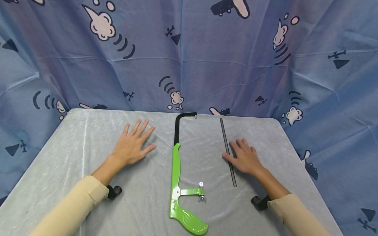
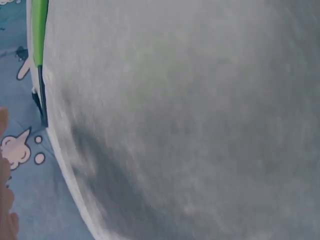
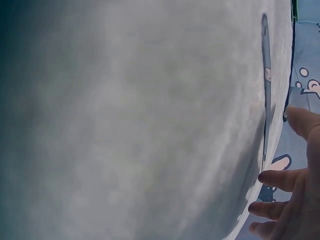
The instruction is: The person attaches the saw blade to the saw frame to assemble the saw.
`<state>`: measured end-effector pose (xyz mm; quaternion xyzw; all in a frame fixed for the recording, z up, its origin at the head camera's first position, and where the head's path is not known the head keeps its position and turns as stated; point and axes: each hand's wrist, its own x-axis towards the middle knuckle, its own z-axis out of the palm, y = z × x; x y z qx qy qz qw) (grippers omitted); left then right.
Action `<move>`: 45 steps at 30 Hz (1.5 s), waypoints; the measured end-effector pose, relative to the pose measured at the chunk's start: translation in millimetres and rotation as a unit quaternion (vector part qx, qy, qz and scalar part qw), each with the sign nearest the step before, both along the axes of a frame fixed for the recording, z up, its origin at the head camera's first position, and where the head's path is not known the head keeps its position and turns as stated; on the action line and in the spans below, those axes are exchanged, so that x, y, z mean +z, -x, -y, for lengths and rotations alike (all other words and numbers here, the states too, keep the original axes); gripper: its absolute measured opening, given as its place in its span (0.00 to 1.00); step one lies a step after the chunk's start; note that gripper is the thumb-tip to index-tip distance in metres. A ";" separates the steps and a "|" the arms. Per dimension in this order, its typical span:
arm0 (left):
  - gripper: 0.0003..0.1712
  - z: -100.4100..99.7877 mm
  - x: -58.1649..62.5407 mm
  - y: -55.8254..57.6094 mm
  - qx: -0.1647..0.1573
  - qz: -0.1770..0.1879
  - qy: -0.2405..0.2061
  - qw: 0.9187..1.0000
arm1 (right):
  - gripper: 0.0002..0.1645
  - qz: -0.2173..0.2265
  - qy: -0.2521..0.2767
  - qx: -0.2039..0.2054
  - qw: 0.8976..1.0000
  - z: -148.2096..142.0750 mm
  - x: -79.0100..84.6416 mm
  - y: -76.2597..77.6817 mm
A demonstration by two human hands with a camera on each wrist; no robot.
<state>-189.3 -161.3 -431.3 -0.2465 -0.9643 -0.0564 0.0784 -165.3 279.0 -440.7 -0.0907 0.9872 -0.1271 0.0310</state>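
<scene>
A hacksaw frame (image 1: 175, 170) lies lengthwise on the table, with a green handle, a black bent front end and a wing nut (image 1: 202, 198) on its short arm. No blade is fitted in it. To its right lies a thin dark hacksaw blade (image 1: 232, 173), apart from the frame. My left hand (image 1: 130, 147) is spread with straight fingers left of the frame, holding nothing. Over the middle of the blade is my right hand (image 1: 243, 155), its fingers loosely extended and thumb crossing above the blade. The right wrist view shows the blade (image 3: 267, 95) beside the fingers.
A grey cloth covers the table (image 1: 59, 177). Behind it and at both sides hangs a blue patterned curtain (image 1: 206, 72). Black straps (image 1: 114, 192) show at both sleeve cuffs.
</scene>
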 end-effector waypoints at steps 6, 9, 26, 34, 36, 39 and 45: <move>0.43 -7.8 -0.4 -3.7 -0.016 0.000 -0.010 1.000 | 0.40 -0.013 0.016 0.012 1.000 3.7 1.8 -1.7; 0.43 -11.5 -2.0 -4.8 -0.023 0.000 -0.015 1.000 | 0.38 -0.011 0.028 0.012 0.999 4.7 1.9 -1.0; 0.41 -35.3 -5.2 -15.6 -0.076 -0.002 -0.038 0.996 | 0.29 -0.038 0.039 -0.021 0.998 15.1 0.8 3.1; 0.41 -45.0 -3.0 -21.1 -0.085 0.012 -0.036 0.996 | 0.27 -0.024 0.061 -0.045 0.997 19.4 1.3 5.6; 0.41 -47.4 -1.8 -22.8 -0.089 0.013 -0.036 0.995 | 0.26 -0.020 0.063 -0.053 0.996 21.5 2.3 5.7; 0.41 -50.8 -1.3 -24.9 -0.095 0.011 -0.035 0.995 | 0.20 -0.017 0.066 -0.066 0.996 25.3 4.5 6.5; 0.41 -58.1 -0.4 -28.1 -0.108 0.011 -0.037 0.993 | 0.22 -0.007 0.062 -0.096 0.993 30.4 7.3 7.0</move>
